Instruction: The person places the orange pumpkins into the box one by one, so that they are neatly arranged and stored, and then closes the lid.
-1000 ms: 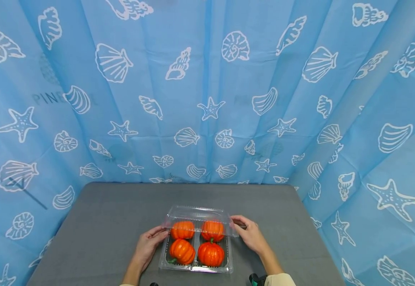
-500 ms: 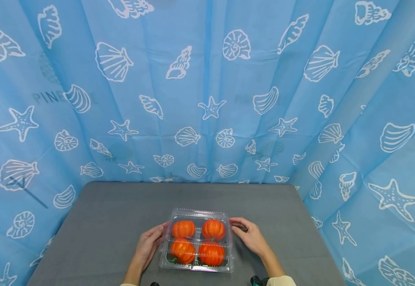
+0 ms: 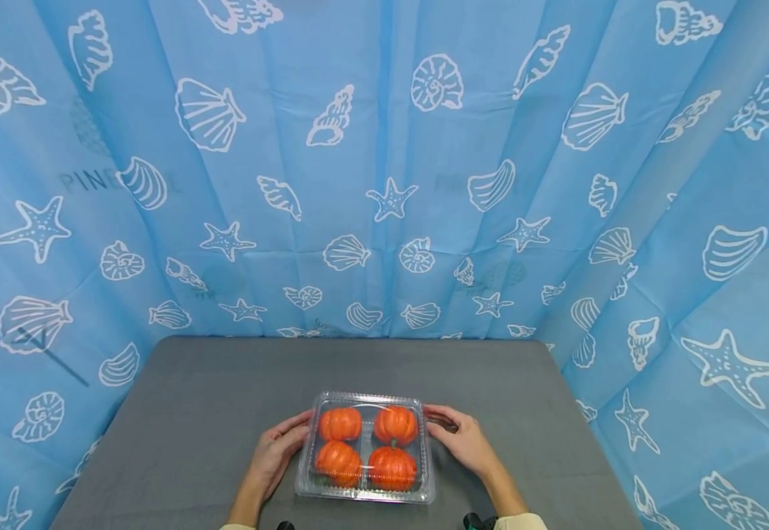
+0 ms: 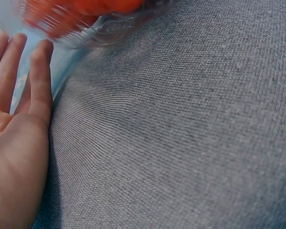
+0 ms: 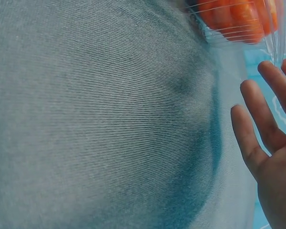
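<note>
A clear plastic clamshell container sits on the grey table, its ribbed lid lowered over the base. Several small orange pumpkins show through it, arranged in two rows. At the container's left side is my left hand, fingertips right at the wall. My right hand is at the opposite side, near the back right corner. The left wrist view has the left fingers extended beside the plastic. In the right wrist view, the right fingers are spread and fairly straight, close to the container edge.
Grey cloth covers the table around the container. Behind and along both sides hangs a blue curtain printed with white shells and starfish. Dark wrist gear shows by the right sleeve.
The lid has swung down toward the front, from half raised at the back to lying over the pumpkins. Both hands stay at the container's sides, barely shifted.
</note>
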### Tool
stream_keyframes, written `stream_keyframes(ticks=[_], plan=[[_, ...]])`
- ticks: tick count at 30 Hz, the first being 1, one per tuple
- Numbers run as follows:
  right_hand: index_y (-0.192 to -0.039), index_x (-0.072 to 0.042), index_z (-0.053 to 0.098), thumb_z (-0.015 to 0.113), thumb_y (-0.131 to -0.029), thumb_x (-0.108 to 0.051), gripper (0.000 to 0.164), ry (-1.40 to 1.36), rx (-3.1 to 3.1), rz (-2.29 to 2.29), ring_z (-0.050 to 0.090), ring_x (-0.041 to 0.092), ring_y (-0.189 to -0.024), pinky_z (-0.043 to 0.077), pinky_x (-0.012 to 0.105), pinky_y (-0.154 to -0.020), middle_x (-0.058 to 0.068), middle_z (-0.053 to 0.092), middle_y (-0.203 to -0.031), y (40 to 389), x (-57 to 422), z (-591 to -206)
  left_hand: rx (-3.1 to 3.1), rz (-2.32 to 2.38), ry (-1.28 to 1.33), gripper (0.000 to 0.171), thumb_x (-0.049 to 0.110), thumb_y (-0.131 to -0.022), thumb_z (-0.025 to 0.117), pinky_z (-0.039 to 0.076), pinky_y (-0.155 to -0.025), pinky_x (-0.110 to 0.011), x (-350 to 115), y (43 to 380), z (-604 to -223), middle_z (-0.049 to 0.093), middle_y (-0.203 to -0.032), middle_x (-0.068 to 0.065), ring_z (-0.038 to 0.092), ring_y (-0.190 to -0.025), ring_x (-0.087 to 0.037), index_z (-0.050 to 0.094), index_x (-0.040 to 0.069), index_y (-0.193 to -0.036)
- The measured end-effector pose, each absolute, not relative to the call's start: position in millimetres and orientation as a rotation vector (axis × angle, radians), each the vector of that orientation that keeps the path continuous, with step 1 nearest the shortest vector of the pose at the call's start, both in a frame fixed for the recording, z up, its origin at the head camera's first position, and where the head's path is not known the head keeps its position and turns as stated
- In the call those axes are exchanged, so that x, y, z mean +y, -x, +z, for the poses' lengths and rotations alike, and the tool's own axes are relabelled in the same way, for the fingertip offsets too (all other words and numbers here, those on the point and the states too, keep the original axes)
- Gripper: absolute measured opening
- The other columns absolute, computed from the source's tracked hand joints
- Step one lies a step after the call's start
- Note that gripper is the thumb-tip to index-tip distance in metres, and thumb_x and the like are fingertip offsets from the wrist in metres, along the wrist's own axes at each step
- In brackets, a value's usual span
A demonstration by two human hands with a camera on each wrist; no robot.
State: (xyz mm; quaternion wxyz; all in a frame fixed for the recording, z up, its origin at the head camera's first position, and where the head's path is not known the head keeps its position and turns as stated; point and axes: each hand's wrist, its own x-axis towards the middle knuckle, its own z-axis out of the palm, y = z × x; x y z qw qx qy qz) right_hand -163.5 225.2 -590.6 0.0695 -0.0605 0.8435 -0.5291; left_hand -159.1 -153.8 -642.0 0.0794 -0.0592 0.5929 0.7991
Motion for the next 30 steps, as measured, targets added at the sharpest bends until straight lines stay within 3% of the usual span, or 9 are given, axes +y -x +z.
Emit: stream_keyframes(ticks=[7,11,15,20,30], plan=[[-0.144,-0.006,0.054,0.069,-0.094,-0.012,0.053,0.290,2.440,-1.636,0.071,0.019,-0.100,0.056,0.021,-0.082,0.024,0.062,-0.138,161.3,225.9,-591.7,1.804,2.385,0.122,0.051,0.006,-0.095,0.067,0.057,-0.092,-0.023,-154.5,161.8,-642.3,0.073,-0.126,-0.003,0.069,-0.113,-0.007,0.054,-0.010,-0.141],[-0.146,-0.001,0.049,0.068,-0.094,-0.011,0.057,0.245,2.391,-1.674,0.069,0.011,-0.085,0.055,0.022,-0.073,0.027,0.064,-0.128,161.5,224.6,-590.0,1.793,2.384,0.157,0.053,0.007,-0.093,0.070,0.058,-0.091,-0.024,-153.9,163.2,-641.3,0.073,-0.125,-0.005,0.070,-0.112,-0.008,0.054,-0.008,-0.141],[-0.144,0.003,0.050,0.068,-0.097,-0.017,0.054,0.169,2.346,-1.676,0.061,0.007,-0.072,0.054,0.022,-0.065,0.017,0.069,-0.105,161.8,224.3,-589.0,1.802,2.370,0.196,0.053,0.008,-0.092,0.071,0.058,-0.090,-0.024,-153.2,163.7,-641.4,0.073,-0.126,-0.007,0.070,-0.111,-0.009,0.056,-0.006,-0.141],[-0.141,0.007,0.051,0.065,-0.099,-0.020,0.052,0.127,2.292,-1.673,0.058,0.009,-0.063,0.053,0.025,-0.059,0.003,0.065,-0.081,162.1,225.2,-589.3,1.819,2.356,0.223,0.054,0.009,-0.091,0.073,0.059,-0.089,-0.025,-151.5,164.4,-642.0,0.071,-0.129,-0.012,0.070,-0.109,-0.010,0.057,-0.004,-0.140],[-0.139,0.012,0.051,0.062,-0.099,-0.014,0.049,0.089,2.213,-1.775,0.057,0.006,-0.057,0.052,0.022,-0.055,-0.002,0.062,-0.070,164.8,220.5,-592.9,1.881,2.331,0.268,0.054,0.014,-0.091,0.075,0.060,-0.085,-0.025,-148.1,166.3,-635.3,0.073,-0.126,-0.012,0.072,-0.104,-0.007,0.058,-0.005,-0.139]])
